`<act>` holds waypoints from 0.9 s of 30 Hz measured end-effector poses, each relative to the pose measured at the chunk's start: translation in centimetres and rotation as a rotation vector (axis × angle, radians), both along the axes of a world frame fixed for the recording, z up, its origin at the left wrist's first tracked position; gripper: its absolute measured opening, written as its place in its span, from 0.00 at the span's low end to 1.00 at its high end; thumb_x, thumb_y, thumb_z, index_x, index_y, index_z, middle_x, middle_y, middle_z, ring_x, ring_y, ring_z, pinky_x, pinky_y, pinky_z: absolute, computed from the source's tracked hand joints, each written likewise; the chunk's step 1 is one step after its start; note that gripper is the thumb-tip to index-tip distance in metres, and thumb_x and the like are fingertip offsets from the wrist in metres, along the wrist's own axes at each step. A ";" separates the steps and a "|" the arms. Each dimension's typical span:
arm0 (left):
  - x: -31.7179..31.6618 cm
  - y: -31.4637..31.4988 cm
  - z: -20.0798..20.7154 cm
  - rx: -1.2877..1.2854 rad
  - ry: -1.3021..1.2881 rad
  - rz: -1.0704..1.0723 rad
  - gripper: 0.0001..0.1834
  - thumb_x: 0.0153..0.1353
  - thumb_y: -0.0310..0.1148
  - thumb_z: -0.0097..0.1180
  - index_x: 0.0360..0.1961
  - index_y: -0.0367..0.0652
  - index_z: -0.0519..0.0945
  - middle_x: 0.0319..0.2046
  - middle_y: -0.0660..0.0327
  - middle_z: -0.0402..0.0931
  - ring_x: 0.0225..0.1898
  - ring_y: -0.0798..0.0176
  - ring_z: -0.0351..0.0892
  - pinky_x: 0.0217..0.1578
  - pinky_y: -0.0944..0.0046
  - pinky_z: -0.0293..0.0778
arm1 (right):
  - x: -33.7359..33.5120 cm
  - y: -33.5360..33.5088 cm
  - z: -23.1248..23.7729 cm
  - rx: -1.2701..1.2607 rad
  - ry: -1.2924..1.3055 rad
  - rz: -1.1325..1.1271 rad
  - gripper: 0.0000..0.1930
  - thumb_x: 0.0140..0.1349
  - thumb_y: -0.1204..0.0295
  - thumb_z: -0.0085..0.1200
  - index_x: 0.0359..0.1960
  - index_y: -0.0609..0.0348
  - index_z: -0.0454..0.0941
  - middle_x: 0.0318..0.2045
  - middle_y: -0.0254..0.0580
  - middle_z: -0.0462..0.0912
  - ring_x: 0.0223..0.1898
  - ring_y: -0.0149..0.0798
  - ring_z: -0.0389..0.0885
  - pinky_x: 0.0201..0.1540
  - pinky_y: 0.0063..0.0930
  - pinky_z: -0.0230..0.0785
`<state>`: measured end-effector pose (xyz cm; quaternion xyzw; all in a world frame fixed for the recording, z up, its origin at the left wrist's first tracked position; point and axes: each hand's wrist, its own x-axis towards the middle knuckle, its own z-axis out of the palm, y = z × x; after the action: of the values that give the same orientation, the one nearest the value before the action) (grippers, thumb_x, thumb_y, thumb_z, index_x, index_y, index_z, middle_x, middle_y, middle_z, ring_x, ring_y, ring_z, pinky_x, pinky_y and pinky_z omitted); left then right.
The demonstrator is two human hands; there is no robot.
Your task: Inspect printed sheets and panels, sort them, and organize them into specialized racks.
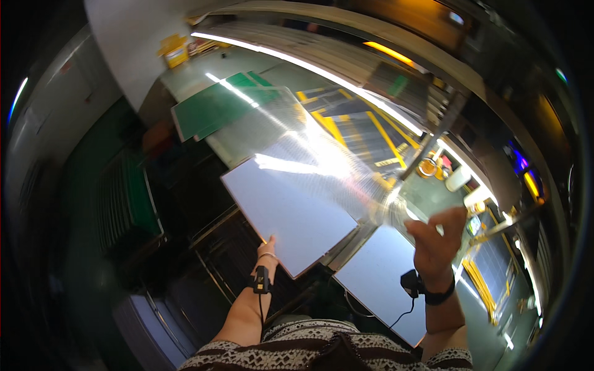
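Your patterned top fills the bottom, nearest the camera. Beyond it, a pale panel lies slanted at the near side of the table, a second panel to its right. Your left hand grips the first panel's near-left edge, thumb on top, probably to steady it. Your right hand is raised over the right side, fingers curled, beside the end of a blurred clear sheet; whether it pinches that sheet, you cannot tell here. The sheet stretches leftward over the panel's far part towards green boards at the table's far-left corner, perhaps lifted to keep it off the panel.
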<state>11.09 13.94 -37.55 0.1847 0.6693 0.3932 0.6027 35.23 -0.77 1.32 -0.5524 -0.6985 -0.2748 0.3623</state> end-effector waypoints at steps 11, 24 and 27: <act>3.9 4.8 14.8 -0.019 -0.908 -0.672 0.52 0.45 0.71 0.41 0.60 0.40 0.51 0.58 0.43 0.51 0.53 0.39 0.61 0.47 0.41 0.62 | 7.0 -22.7 -17.5 -0.178 1.502 -0.429 0.11 0.55 0.80 0.46 0.41 0.67 0.66 0.26 0.48 0.79 0.24 0.31 0.76 0.27 0.20 0.69; 19.1 -2.5 7.2 0.479 0.101 -1.281 0.12 0.59 0.35 0.48 0.37 0.36 0.75 0.25 0.57 0.77 0.22 0.67 0.77 0.22 0.73 0.72 | 0.5 -37.7 -34.9 0.181 1.889 -0.934 0.05 0.53 0.83 0.46 0.31 0.72 0.71 0.23 0.45 0.77 0.23 0.33 0.79 0.25 0.21 0.73; 22.5 -4.7 9.1 0.616 0.051 -1.337 0.11 0.60 0.34 0.47 0.35 0.36 0.76 0.25 0.59 0.77 0.22 0.69 0.76 0.23 0.73 0.71 | 3.1 -39.1 -34.3 0.230 1.787 -1.073 0.02 0.51 0.82 0.50 0.25 0.66 0.70 0.22 0.42 0.75 0.22 0.31 0.76 0.24 0.21 0.70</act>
<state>33.56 9.20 -28.46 0.7233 0.2867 0.1075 0.6190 38.33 -39.88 -33.00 -0.7538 0.1904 0.0437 0.6274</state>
